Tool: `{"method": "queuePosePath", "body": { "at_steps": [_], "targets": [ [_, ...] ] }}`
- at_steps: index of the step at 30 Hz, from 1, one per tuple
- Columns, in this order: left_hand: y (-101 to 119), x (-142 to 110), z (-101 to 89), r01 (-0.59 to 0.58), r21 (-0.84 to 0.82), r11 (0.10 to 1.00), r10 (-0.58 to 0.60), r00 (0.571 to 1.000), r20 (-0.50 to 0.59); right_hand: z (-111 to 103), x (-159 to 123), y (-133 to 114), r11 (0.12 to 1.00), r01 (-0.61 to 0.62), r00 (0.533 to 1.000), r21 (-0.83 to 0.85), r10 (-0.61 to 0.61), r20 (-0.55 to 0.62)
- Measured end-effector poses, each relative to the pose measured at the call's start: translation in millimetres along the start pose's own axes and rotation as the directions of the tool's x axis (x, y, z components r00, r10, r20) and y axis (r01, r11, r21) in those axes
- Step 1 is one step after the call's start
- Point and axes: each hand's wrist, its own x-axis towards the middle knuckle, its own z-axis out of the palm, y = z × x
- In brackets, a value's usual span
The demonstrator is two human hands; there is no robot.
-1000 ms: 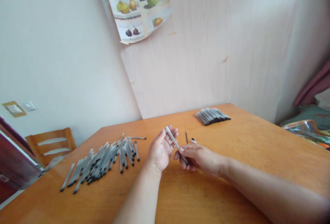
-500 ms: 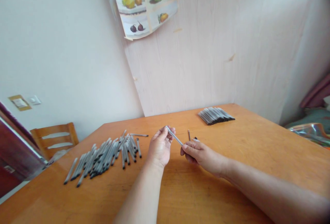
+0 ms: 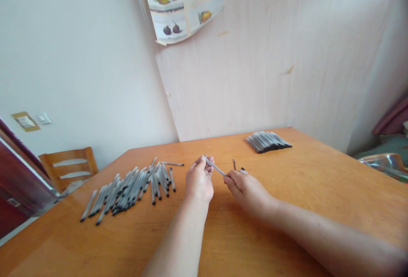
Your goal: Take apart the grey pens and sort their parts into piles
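Above the middle of the table, a pale translucent pen [image 3: 216,167] slants between my two hands. My left hand [image 3: 199,177] is closed on its upper left end, thumb and fingers pinching the barrel. At the lower right end, my right hand [image 3: 250,192] grips it with the back of the hand turned up, so that end is hidden. Just behind my right hand a thin dark-and-pale stick [image 3: 234,164] lies on the table, next to a small black piece [image 3: 242,169] partly covered by the hand.
A loose pile of black-ended pens [image 3: 134,187] spreads over the left of the wooden table [image 3: 223,247]. A neater stack of similar pens [image 3: 267,141] lies at the far right. Behind stand a chair [image 3: 68,162] and a board with a fruit picture [image 3: 185,7].
My right hand has rolled over, its back now facing up, while still on the pen's lower end. My left hand keeps its pinch. The camera view has shifted slightly.
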Motion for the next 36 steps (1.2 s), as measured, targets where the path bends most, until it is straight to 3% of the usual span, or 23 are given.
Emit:
{"method": "queuePosePath", "body": {
  "at_steps": [3,5,9,11,14,17,20,23,29,32,36],
  "targets": [
    [1,-1,1.1,0.004,0.006,1.0,-0.004,0.999,-0.048,-2,0,-7,0.994,-0.008,1.0,-0.105,0.007,-0.01],
    [1,0,0.6,0.01,0.007,1.0,-0.009,0.998,-0.065,-1,0,-8,0.996,-0.02,1.0,-0.091,0.019,-0.014],
    [4,4,-4.9,0.083,-0.004,0.997,-0.083,0.997,0.012,4,1,-1,0.963,-0.07,0.997,0.259,0.06,0.047],
    [7,5,-9.2,0.129,-0.005,0.992,-0.128,0.984,0.123,4,0,2,0.846,-0.148,0.986,0.512,0.088,0.14],
    [12,7,-14.1,0.154,-0.005,0.988,-0.146,0.941,0.304,-2,-2,2,0.513,-0.305,0.947,0.803,0.073,0.313],
    [15,6,-15.1,0.138,0.001,0.99,-0.127,0.908,0.4,-8,-3,0,0.207,-0.438,0.894,0.875,-0.005,0.448],
    [14,5,-13.0,0.11,-0.01,0.994,-0.097,0.914,0.395,-12,-2,1,0.109,-0.497,0.863,0.861,-0.039,0.504],
    [14,8,-11.8,0.077,-0.034,0.996,-0.061,0.94,0.336,-12,-2,1,0.178,-0.457,0.884,0.871,-0.013,0.467],
    [31,23,-22.7,-0.074,-0.09,0.993,0.085,0.988,0.128,-7,-6,1,0.607,-0.278,0.949,0.745,0.054,0.311],
    [38,29,-29.0,-0.116,-0.041,0.992,0.119,0.99,0.079,1,-7,5,0.678,-0.204,0.964,0.706,0.015,0.265],
    [37,35,-34.8,-0.141,0.069,0.988,0.139,0.99,0.028,5,-6,9,0.724,-0.194,0.965,0.662,0.019,0.262]
  ]
}}
